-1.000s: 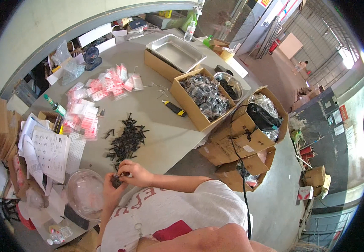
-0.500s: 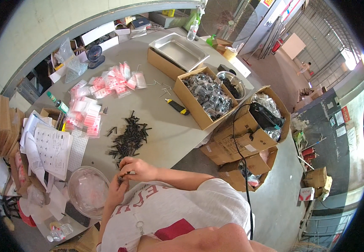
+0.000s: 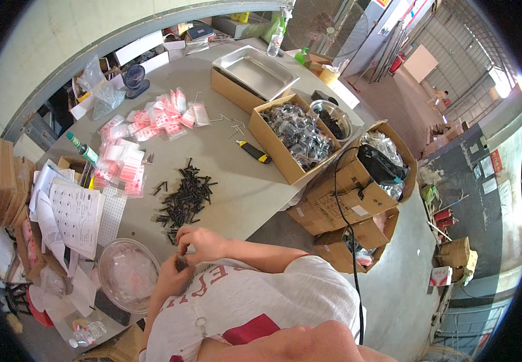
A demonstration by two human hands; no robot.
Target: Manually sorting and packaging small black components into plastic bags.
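At the near edge of the table, my right hand [image 3: 205,244] and my left hand [image 3: 172,276] meet close to my shirt. Their fingers are curled and pinched around a small dark, greyish thing [image 3: 181,263], mostly hidden by them and too small to name. Just beyond my fingers lies a loose pile of black screws [image 3: 185,196], a few of them scattered at its left side. Left of my left hand stands a round clear plastic bowl [image 3: 102,265] with clear and pinkish plastic bags inside.
Small red-and-white zip bags [image 3: 131,163] lie past the screws. A yellow-black utility knife [image 3: 254,152] rests beside a cardboard box [image 3: 297,176] of bagged parts. Behind is a steel tray [image 3: 255,69]. Papers [image 3: 74,217] lie left; larger cartons [image 3: 339,202] stand right, a black cable [image 3: 346,223] hanging across.
My hands have shifted slightly right and down toward my shirt, still together. The left hand has turned a little, and more of the small greyish thing shows. The screw pile looks the same.
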